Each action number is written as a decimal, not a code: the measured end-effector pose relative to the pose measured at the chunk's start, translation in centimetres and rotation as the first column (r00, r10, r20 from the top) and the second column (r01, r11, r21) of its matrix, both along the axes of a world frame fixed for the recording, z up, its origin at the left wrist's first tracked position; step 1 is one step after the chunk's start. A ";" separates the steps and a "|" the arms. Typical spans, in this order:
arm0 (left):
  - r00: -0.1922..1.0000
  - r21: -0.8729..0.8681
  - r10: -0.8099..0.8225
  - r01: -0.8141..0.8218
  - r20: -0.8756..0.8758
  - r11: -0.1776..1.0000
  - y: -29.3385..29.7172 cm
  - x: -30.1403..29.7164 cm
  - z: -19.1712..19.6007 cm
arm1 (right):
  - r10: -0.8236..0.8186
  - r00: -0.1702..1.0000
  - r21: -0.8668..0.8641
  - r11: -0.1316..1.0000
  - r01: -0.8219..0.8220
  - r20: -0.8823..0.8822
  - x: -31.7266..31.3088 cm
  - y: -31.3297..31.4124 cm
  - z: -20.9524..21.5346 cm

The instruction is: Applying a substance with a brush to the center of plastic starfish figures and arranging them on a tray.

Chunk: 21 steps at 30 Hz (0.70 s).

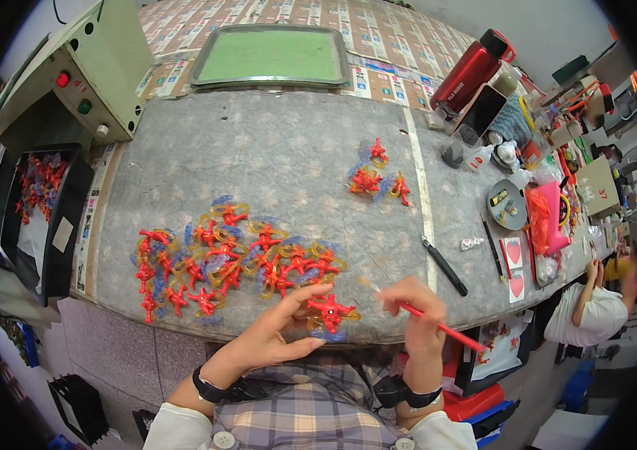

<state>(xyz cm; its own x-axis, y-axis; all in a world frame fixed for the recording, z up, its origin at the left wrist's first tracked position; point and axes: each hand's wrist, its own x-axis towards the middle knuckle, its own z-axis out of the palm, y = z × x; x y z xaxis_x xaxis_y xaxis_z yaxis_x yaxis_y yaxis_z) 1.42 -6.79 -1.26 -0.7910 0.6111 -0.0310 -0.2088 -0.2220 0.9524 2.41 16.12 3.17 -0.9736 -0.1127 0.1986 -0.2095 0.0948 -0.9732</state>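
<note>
Between the thumb and fingers of my left hand is a small red plastic figure with yellow and blue translucent parts, near the table's front edge. My right hand grips a thin red-handled paintbrush. Its bristle end points left, toward the figure but apart from it. To the left of and beyond my left hand lies a loose heap of similar red figures tangled with blue and yellow pieces. A smaller group of these figures sits farther back, right of the middle.
At the right lie a black pen-like tool, a slim brush and a grey dish. A red thermos stands behind. A green-lined tray is at the back. A machine and black bin flank the left.
</note>
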 end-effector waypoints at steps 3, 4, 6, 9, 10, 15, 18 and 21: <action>0.998 -0.035 -0.060 0.060 0.003 0.998 0.1 -0.1 0.4 | 0.080 0.985 0.197 0.979 -0.049 -0.150 -0.7 -0.7 2.0; 0.998 -0.055 -0.064 0.064 -0.010 0.996 0.1 -0.2 0.3 | 0.114 0.980 0.277 0.958 -0.066 -0.160 -1.0 -1.5 2.3; 0.997 -0.096 -0.072 0.068 -0.038 0.993 0.0 -0.3 0.3 | 0.239 0.964 0.424 0.890 -0.169 -0.118 -1.4 -2.3 2.9; 0.997 -0.141 -0.056 0.048 -0.056 0.989 -0.1 -0.2 0.5 | 0.093 0.986 0.276 0.960 -0.051 -0.141 -1.0 -1.8 2.3; 0.996 -0.152 -0.047 0.036 -0.069 0.988 -0.1 -0.2 0.6 | -0.028 0.991 0.222 0.973 0.057 -0.130 -0.9 -2.0 2.8; 0.998 -0.141 -0.027 0.020 -0.049 0.990 -0.1 -0.6 0.5 | -0.019 0.990 0.415 0.907 0.075 -0.138 -1.5 -3.2 2.6; 0.998 -0.106 0.000 -0.007 -0.063 0.994 0.0 -0.7 0.6 | -0.115 0.991 0.228 0.965 0.127 -0.065 -1.2 -2.5 2.5; 0.999 -0.068 -0.028 0.026 -0.025 0.997 0.3 -0.6 0.3 | 0.024 0.980 0.391 0.919 0.056 -0.197 -2.2 -3.5 2.5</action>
<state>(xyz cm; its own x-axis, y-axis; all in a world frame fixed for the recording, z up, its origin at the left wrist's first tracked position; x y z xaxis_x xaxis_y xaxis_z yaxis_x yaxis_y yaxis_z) 0.85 -6.49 -0.98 -0.7754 0.6292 -0.0529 -0.1887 -0.1511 0.9703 0.21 12.63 5.68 -0.9228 -0.2048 0.3263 -0.3850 0.4656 -0.7969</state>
